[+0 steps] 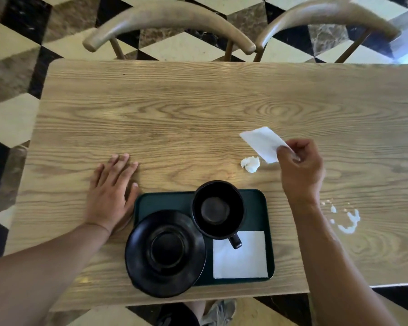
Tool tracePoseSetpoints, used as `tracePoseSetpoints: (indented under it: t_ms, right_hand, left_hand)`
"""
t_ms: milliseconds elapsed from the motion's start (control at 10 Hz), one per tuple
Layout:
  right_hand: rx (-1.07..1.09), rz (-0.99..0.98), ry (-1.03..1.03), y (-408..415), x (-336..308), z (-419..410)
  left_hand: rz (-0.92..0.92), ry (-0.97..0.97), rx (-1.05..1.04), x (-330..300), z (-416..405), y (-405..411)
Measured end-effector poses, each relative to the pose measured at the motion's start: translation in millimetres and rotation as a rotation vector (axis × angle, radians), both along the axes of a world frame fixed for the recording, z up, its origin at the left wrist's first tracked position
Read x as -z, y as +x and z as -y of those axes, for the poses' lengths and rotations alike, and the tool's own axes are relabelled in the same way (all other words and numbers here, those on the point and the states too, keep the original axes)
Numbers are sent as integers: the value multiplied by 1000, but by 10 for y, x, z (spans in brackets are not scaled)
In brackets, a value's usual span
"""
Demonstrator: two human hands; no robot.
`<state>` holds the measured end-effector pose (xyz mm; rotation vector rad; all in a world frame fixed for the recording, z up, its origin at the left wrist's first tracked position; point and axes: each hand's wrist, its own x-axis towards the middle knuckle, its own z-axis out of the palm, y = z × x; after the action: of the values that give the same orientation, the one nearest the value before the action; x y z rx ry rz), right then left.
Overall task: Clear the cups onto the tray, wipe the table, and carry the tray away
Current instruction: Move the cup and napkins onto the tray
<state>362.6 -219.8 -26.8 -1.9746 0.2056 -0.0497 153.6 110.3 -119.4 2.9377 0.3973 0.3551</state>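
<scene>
A: What is seen at the left side?

B: The left hand (112, 191) is laid flat on the wooden table (174, 118), palm down and fingers spread, with nothing held. It is placed just beside the left edge of the dark green tray (165, 200).

A: And what is carried by the tray?

B: A black saucer (165, 252) is set on its near left part, with the rim hanging past the tray's left and near edges. A black cup (218, 209) is stood upright at the far middle of the tray, its handle pointed toward the near side. A flat white napkin (240, 257) is laid in the near right corner, and the cup's handle is seen over its far edge.

A: What is found further right?

B: A small crumpled white tissue (250, 164) is left on the table beyond the tray. Just beside it, a folded white paper napkin (260, 143) is pinched between thumb and fingers of the right hand (299, 165); whether it touches the table cannot be told. White spilled drops (349, 222) are seen on the wood near the right forearm.
</scene>
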Motion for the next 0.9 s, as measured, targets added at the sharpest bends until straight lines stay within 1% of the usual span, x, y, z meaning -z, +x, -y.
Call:
tracePoseSetpoints:
  t_ms: [100, 200, 300, 400, 500, 600, 700, 800, 900]
  right_hand:
    - [11, -39, 193, -124, -175, 96]
    - [42, -122, 472, -423, -430, 355]
    - [26, -220, 502, -726, -564, 577]
    - [-150, -429, 313, -1211, -721, 825]
    - [-296, -615, 220, -1474, -732, 865]
    - [-477, -787, 89, -1693, -618, 725]
    - [-471, -766, 17, -1741, -482, 586]
    - [-399, -650, -75, -1714, -345, 407]
    - [-369, -597, -135, -1674, -295, 358]
  left_hand:
    - [-9, -5, -5, -7, 0, 1]
    - [-2, -8, -7, -17, -5, 8]
    - [-2, -14, -9, -23, 14, 15]
    - [-19, -25, -18, -2, 15, 8]
    - [-28, -21, -16, 12, -3, 8]
    - [-28, -18, -20, 0, -8, 11]
    - [-20, -16, -29, -6, 13, 9]
    - [-13, -22, -33, -6, 14, 15]
    - [-12, -23, -32, -13, 9, 12]
